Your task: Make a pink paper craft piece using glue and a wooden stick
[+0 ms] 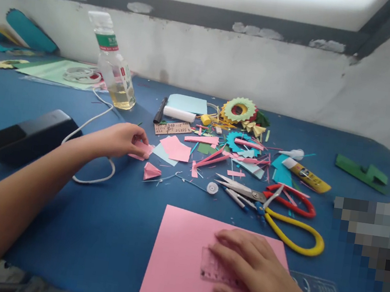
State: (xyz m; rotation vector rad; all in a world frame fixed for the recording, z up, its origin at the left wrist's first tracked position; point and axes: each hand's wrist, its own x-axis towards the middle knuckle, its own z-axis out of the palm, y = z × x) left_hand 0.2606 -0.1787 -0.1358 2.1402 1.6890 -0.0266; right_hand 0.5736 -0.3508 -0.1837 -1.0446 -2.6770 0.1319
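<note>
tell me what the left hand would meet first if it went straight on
Past the small pink paper it touches, the left hand would likely meet the pale blue paper first, partly under pink sheets; depth is hard to judge.

Pink sheet [175,259]: large, smooth, straight-edged, flat on desk [95,238], slightly skewed, right part covered. Clear plastic ruler [216,268]: flat atop sheet, running sideways past its right edge onto desk (middle hidden from view). Small pink paper piece [142,150]: farther off, to left, partly covered, exact shape unclear.
</note>
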